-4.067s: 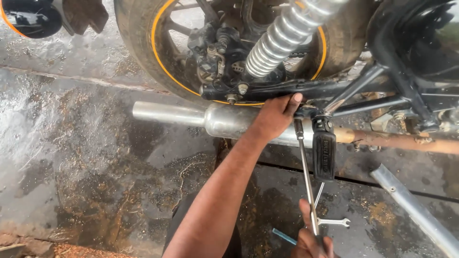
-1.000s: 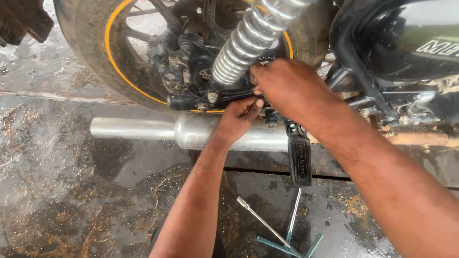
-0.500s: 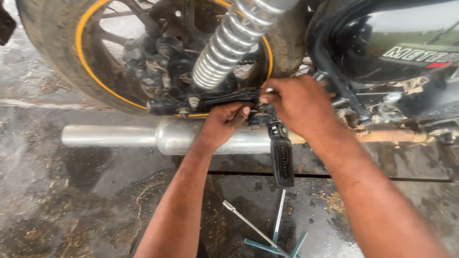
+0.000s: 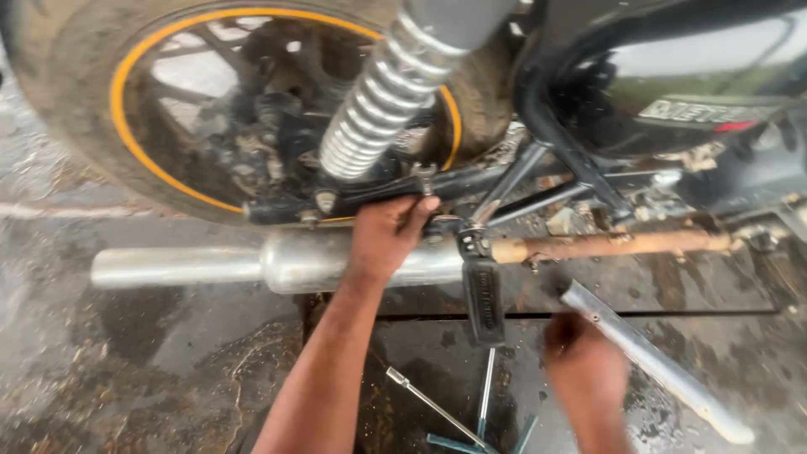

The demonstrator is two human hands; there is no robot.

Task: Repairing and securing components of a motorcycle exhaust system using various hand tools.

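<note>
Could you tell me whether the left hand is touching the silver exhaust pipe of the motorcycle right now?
Touching. The head view shows the left hand lying across the top of the exhaust pipe, with no gap visible, fingers reaching up to the black frame bar.

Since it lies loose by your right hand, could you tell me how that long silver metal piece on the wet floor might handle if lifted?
The silver metal piece looks rigid, so it probably won't flex. Its smooth surface and the wet floor suggest a slippery grip. Being long, it may tip if held near one end.
</note>
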